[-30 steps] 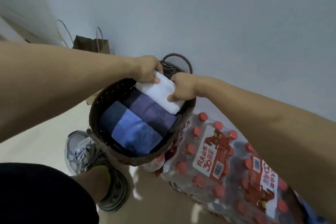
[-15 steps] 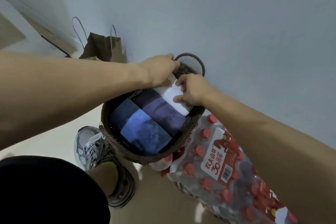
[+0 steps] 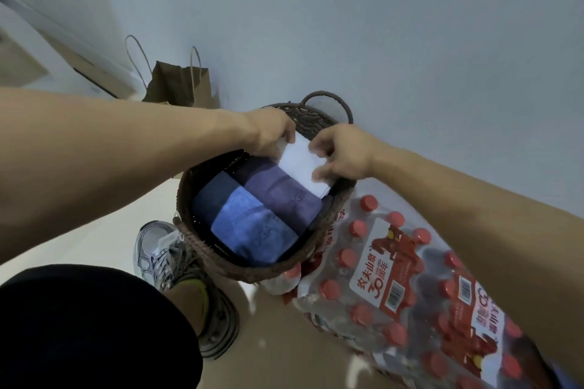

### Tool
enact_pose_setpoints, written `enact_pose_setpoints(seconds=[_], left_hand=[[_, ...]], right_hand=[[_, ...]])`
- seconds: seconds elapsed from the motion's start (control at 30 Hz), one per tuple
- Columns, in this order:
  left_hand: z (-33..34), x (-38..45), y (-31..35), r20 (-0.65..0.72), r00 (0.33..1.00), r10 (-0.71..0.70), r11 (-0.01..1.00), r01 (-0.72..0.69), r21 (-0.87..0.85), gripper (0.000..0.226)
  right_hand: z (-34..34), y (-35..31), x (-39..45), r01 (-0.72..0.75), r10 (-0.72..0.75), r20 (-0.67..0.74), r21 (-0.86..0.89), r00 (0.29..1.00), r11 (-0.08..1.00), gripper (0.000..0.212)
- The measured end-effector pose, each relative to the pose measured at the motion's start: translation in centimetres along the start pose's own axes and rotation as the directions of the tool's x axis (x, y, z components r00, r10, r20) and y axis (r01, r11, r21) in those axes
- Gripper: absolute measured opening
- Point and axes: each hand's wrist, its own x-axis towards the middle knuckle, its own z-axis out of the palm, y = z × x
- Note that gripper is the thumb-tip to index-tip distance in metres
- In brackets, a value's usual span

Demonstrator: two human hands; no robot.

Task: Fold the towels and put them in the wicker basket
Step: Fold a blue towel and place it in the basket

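Now a folded white towel (image 3: 301,164) is being gripped at the far end of the wicker basket (image 3: 249,265), its left edge held by the curled fingers of the left hand (image 3: 271,133) and its right edge pinched by the right hand (image 3: 341,151). Beside it, a purple towel (image 3: 281,196) and a blue towel (image 3: 252,230) are lying folded inside the basket, which is being propped against a shrink-wrapped pack of red-capped bottles (image 3: 404,287).

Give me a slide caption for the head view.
Both hands tuck a folded white towel into the wicker basket beside blue towels.
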Motion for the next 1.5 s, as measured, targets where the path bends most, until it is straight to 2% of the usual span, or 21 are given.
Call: enact_pose_setpoints(seconds=[0.07, 0.13, 0.2, 0.27, 0.37, 0.47, 0.6, 0.67, 0.77, 0.87, 0.9, 1.0, 1.03, 1.13, 1.2, 1.27, 1.33, 1.43, 1.5], left_hand=[[-1.4, 0.0, 0.5, 0.031, 0.999, -0.007, 1.0, 0.007, 0.009, 0.042], [-3.0, 0.0, 1.7, 0.017, 1.0, 0.004, 1.0, -0.004, -0.007, 0.035], [-4.2, 0.0, 4.1, -0.011, 0.999, 0.04, 0.996, -0.041, -0.083, 0.021], [-5.1, 0.0, 8.0, -0.005, 0.995, 0.104, 0.983, -0.104, -0.152, 0.012], [-5.2, -0.1, 15.5, 0.087, 0.973, 0.213, 0.972, -0.201, -0.123, 0.011], [-3.4, 0.1, 23.5, 0.245, 0.918, 0.311, 0.95, -0.295, -0.103, 0.01], [1.7, 0.3, 33.2, 0.294, 0.865, 0.408, 0.913, -0.385, -0.135, 0.011], [5.0, 0.4, 36.9, 0.276, 0.856, 0.437, 0.899, -0.412, -0.147, 0.018], [10.2, 0.6, 41.1, 0.202, 0.885, 0.42, 0.904, -0.389, -0.177, 0.043], [14.6, 0.7, 44.3, 0.115, 0.905, 0.409, 0.877, -0.355, -0.324, 0.054], [15.8, 0.7, 45.3, 0.097, 0.898, 0.428, 0.849, -0.363, -0.384, 0.057], [18.6, 0.6, 48.2, 0.106, 0.863, 0.495, 0.784, -0.39, -0.482, 0.068], [19.4, 0.6, 48.9, 0.116, 0.857, 0.503, 0.785, -0.396, -0.477, 0.072], [20.9, 0.8, 50.3, 0.102, 0.873, 0.477, 0.812, -0.393, -0.431, 0.078], [21.0, 0.9, 50.5, 0.108, 0.879, 0.464, 0.811, -0.373, -0.45, 0.078], [20.6, 0.9, 50.4, 0.097, 0.875, 0.475, 0.791, -0.376, -0.482, 0.081], [19.9, 0.7, 50.3, 0.042, 0.867, 0.497, 0.736, -0.396, -0.55, 0.085], [18.3, -0.4, 50.3, -0.034, 0.853, 0.522, 0.564, -0.374, -0.736, 0.087], [17.2, -1.3, 50.3, -0.074, 0.84, 0.537, 0.445, -0.357, -0.822, 0.08]], right_hand=[[-1.8, 0.9, -2.5, -0.003, 0.04, -0.093, 0.369, 0.995, 0.93, 0.028], [-3.8, 2.9, -5.8, 0.031, 0.101, -0.258, 0.46, 0.961, 0.887, 0.015], [-5.3, 5.5, -9.8, 0.0, 0.147, -0.28, 0.465, 0.949, 0.885, 0.013], [-6.2, 8.6, -14.2, -0.077, 0.186, -0.204, 0.45, 0.961, 0.89, 0.013], [-6.2, 13.9, -21.0, -0.222, 0.273, -0.098, 0.359, 0.957, 0.907, 0.014], [-5.3, 19.2, -27.3, -0.352, 0.41, -0.098, 0.358, 0.907, 0.865, 0.016], [-2.6, 25.9, -34.5, -0.503, 0.552, -0.128, 0.284, 0.824, 0.816, 0.02], [-0.9, 28.4, -36.9, -0.551, 0.587, -0.168, 0.219, 0.792, 0.805, 0.026], [1.8, 31.1, -38.9, -0.619, 0.621, -0.249, 0.098, 0.743, 0.779, 0.043], [3.6, 32.8, -40.2, -0.695, 0.652, -0.354, 0.006, 0.671, 0.719, 0.06], [4.0, 33.3, -40.5, -0.721, 0.674, -0.357, 0.001, 0.647, 0.692, 0.066], [4.8, 34.1, -41.0, -0.779, 0.772, -0.249, 0.093, 0.585, 0.62, 0.078], [4.9, 34.3, -41.1, -0.785, 0.785, -0.236, 0.119, 0.573, 0.608, 0.074], [3.6, 34.3, -41.3, -0.772, 0.769, -0.323, 0.154, 0.551, 0.617, 0.039], [2.1, 34.0, -41.4, -0.776, 0.773, -0.345, 0.166, 0.532, 0.608, 0.024], [1.0, 33.1, -41.6, -0.771, 0.777, -0.316, 0.177, 0.544, 0.612, 0.02], [0.3, 31.9, -41.7, -0.731, 0.786, -0.248, 0.288, 0.567, 0.618, 0.019], [-1.0, 30.2, -41.9, -0.61, 0.739, -0.141, 0.476, 0.659, 0.634, 0.018], [-1.9, 29.2, -42.0, -0.528, 0.691, -0.111, 0.563, 0.714, 0.636, 0.018]])
